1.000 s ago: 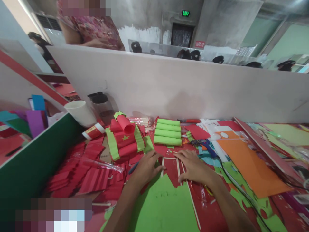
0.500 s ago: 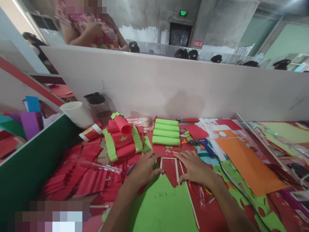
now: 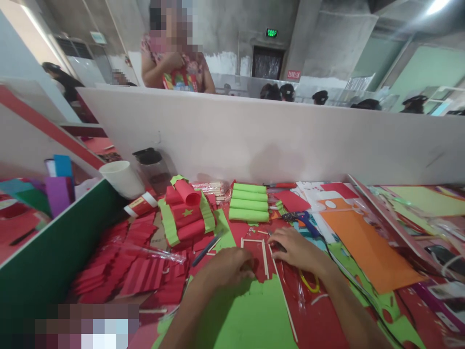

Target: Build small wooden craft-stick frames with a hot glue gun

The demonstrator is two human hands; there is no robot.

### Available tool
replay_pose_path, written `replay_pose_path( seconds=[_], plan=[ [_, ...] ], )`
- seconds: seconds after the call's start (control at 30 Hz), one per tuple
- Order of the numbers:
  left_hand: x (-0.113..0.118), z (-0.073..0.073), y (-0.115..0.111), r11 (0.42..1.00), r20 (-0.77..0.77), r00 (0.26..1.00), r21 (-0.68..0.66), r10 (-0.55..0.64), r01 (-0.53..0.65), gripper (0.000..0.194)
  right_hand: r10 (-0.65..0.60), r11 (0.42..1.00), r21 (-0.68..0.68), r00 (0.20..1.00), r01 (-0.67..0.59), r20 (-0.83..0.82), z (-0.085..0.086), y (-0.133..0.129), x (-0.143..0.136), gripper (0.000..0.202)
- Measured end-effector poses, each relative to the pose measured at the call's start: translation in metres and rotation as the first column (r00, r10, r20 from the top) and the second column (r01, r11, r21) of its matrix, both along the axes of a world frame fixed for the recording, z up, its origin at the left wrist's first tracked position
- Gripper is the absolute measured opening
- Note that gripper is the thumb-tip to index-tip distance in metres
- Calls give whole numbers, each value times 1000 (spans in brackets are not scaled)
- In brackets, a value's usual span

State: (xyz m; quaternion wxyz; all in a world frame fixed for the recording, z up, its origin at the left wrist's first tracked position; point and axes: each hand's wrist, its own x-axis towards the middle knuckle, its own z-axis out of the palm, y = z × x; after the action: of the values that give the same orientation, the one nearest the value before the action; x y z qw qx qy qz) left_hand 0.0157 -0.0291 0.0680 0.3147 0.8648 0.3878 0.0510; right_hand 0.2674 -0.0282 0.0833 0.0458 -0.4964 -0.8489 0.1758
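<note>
My left hand rests at the top edge of a large green paper sheet, its fingers curled inward. Whatever may be between those fingers is hidden. My right hand is bent over the upper end of a long thin wooden stick, thumb and fingers drawn together; what they grip is unclear. Between the hands, thin sticks form a narrow rectangular outline on the red surface. A dark blue pen lies beyond my left wrist, beside a green paper piece.
Green paper rolls and a red-and-green paper model with a star stand ahead. Folded red paper covers the left. A blue glue gun, its cord, and orange paper lie right. A person stands behind the white partition.
Both hands have gone from fingers stretched over the sticks to curled fingers. My left hand has drawn back from the left stick toward the green sheet, uncovering the pen.
</note>
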Motion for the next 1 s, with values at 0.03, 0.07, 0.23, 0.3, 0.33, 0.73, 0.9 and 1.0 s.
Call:
replay_pose_path(
  seconds=[0.03, 0.07, 0.23, 0.3, 0.33, 0.73, 0.9, 1.0],
  plan=[
    [2, 0, -2, 1000, -2, 1000, 7, 7, -7, 13, 7, 1000, 0, 1000, -7, 5, 2, -2, 0, 20],
    [4, 0, -3, 1000, -1, 1000, 16, 18, -18, 16, 17, 1000, 0, 1000, -17, 12, 2, -5, -1, 19],
    [7, -8, -9, 994, -43, 998, 103, 39, -35, 20, 62, 998, 19, 996, -63, 63, -2, -24, -6, 15],
    [6, -11, -12, 992, -51, 999, 129, 13, -6, 19, 53, 998, 24, 996, -55, 79, -5, -31, -8, 15],
    [5, -11, -13, 991, -51, 999, 131, -7, 14, 19, 43, 999, 28, 996, -45, 84, -6, -34, -10, 16],
    [8, -10, -54, 966, -186, 982, 251, -21, 68, 18, 0, 998, 56, 998, -3, 62, -12, -39, -27, 18],
    [19, -18, -61, 957, -236, 971, 269, -43, 108, 20, 1, 999, 50, 999, -4, 55, -20, -34, -25, 21],
    [19, -18, -62, 955, -214, 976, 278, -41, 101, 21, -8, 998, 58, 999, 5, 53, -24, -32, -22, 21]
  ],
)
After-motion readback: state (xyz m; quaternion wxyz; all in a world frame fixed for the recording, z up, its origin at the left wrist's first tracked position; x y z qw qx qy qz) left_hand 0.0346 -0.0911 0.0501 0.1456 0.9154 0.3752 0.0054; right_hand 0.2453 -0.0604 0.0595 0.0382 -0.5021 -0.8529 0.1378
